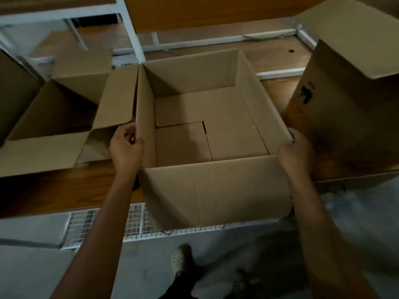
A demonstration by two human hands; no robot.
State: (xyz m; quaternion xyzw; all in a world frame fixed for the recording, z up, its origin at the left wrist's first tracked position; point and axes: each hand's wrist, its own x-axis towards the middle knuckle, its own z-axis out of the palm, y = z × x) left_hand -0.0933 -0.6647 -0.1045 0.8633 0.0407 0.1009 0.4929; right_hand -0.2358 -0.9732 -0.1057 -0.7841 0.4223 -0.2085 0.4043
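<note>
nearest are two pale shoes with holes, one [181, 256] plain to see and one [237, 281] dim in shadow, standing on a grey floor [32, 272]. just beyond them a strip of white wire mesh [97, 225] runs under the near edge of the wooden bench [64, 186].

two bare arms reach forward to one open cardboard box [216, 190], the middle of three boxes. it sits in the centre of the bench, and its near side hangs out past the bench edge and over the mesh. the left grip [126, 145] is at the box's near left corner, fingers curled over the rim and pinching the wall. the right grip [295, 147] clasps the near right corner, fingers wrapped over the rim. the box holds nothing; its bottom flaps are folded flat with a small dark gap where they meet.

to the left a second box [54, 108] lies open with its flaps spread, just beside the held one. to the right a third, taller box [345, 130] with a black mark on its side stands right against the right grip.

farthest off, white frame bars [129, 29] cross the wooden surface behind.
</note>
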